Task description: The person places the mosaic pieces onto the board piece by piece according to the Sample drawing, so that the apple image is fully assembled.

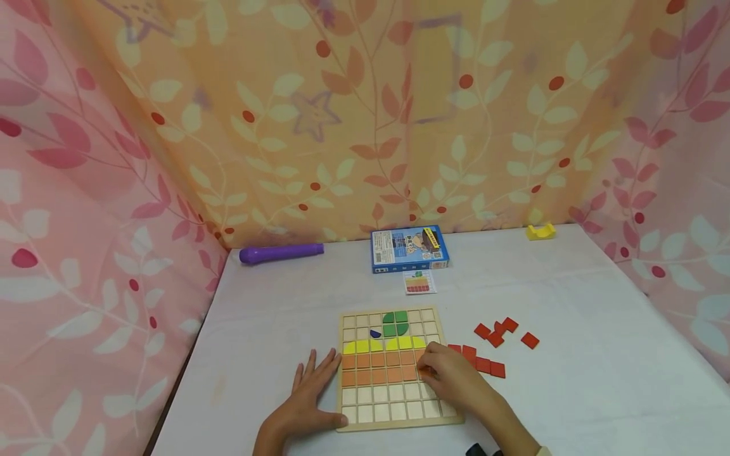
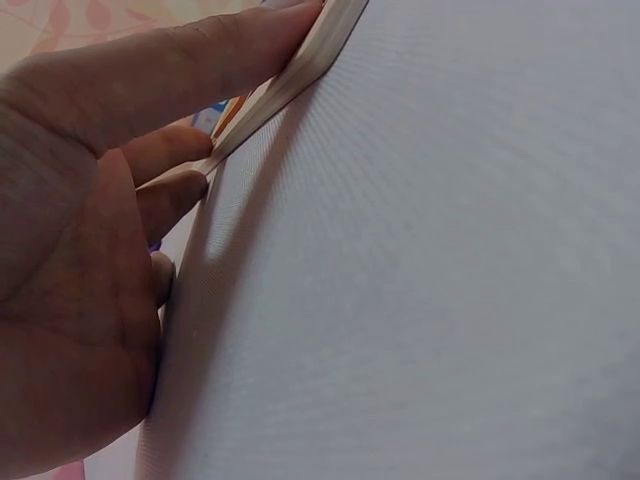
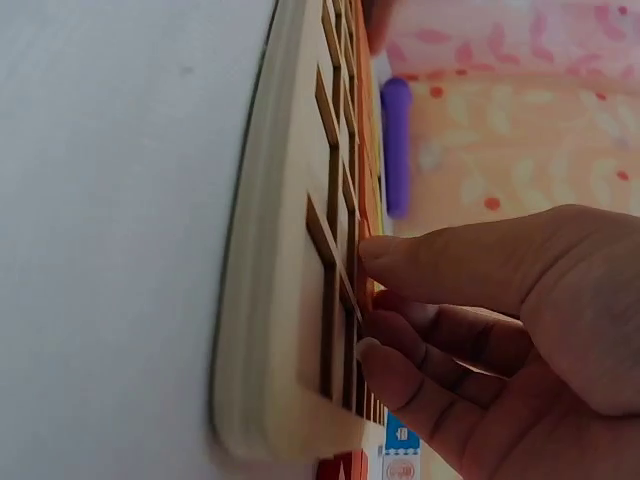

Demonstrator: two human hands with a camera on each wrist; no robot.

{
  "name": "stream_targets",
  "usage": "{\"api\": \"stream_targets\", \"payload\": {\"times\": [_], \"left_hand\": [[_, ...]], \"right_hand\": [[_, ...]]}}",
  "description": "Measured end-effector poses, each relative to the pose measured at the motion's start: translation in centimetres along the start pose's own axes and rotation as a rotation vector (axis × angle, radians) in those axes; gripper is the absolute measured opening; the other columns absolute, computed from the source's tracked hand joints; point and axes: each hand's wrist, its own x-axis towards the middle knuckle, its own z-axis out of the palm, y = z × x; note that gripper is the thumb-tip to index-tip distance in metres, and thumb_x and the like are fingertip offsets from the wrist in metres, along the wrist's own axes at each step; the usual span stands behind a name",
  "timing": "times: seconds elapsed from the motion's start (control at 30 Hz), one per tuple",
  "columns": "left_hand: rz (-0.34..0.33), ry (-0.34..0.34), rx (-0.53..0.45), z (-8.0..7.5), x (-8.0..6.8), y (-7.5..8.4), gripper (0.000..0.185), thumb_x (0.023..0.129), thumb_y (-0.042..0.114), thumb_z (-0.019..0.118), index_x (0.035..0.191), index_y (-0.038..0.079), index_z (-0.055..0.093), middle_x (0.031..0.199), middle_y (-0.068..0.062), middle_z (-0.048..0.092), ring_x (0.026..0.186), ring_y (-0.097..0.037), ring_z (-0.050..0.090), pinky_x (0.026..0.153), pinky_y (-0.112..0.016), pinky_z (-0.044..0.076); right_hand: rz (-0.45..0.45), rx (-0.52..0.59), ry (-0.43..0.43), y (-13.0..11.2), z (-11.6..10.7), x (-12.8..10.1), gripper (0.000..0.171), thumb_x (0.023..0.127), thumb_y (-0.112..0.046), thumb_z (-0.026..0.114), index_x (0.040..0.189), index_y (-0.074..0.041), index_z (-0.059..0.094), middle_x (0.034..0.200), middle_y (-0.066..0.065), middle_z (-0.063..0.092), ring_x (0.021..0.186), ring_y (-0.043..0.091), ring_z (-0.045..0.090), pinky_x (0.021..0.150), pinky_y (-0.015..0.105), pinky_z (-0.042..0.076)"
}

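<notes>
A light wooden grid board [image 1: 399,425] lies flat, bearing orange square tiles [image 1: 379,360] in two rows, yellow pieces [image 1: 362,346] above them and green pieces [image 1: 402,316] near its top. A dark blue piece [image 1: 375,333] sits left of the green ones. My left hand [image 1: 305,402] rests spread at the board's left side, its thumb at the lower left corner and fingers along the edge. Over the right end of the orange rows, my right hand [image 1: 453,373] pinches an orange tile with thumb and fingertips [image 3: 380,250]; the fingers mostly hide that tile.
Loose red square tiles [image 1: 530,340] lie right of the board, some beside the right hand. Behind it are a small pattern card [image 1: 420,283], a blue box [image 1: 407,250], a purple microphone-shaped object [image 1: 282,253] and a yellow piece [image 1: 540,232]. Patterned curtains [image 1: 365,158] enclose the white table.
</notes>
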Motion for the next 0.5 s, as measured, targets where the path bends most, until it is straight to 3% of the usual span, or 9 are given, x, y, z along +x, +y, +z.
{"api": "stream_targets", "payload": {"times": [0.17, 0.5], "left_hand": [[-0.005, 0.002, 0.01, 0.0, 0.0, 0.0, 0.115, 0.065, 0.046, 0.089, 0.16, 0.02, 0.03, 0.166, -0.003, 0.019, 0.151, -0.036, -0.011, 0.115, -0.06, -0.013], [-0.003, 0.006, -0.005, 0.1, 0.2, 0.1, 0.114, 0.065, 0.043, 0.09, 0.159, 0.019, 0.031, 0.166, -0.003, 0.02, 0.151, -0.036, -0.011, 0.115, -0.06, -0.013]], "right_hand": [[-0.042, -0.004, 0.009, -0.7, 0.5, 0.5, 0.007, 0.085, -0.007, 0.079, 0.09, -0.012, 0.076, 0.085, -0.01, 0.058, 0.076, 0.005, 0.052, 0.07, 0.022, 0.054], [-0.068, 0.033, -0.068, -0.9, 0.3, 0.7, 0.003, 0.088, -0.014, 0.077, 0.088, -0.016, 0.076, 0.088, -0.013, 0.056, 0.08, 0.004, 0.052, 0.071, 0.021, 0.053]]}}
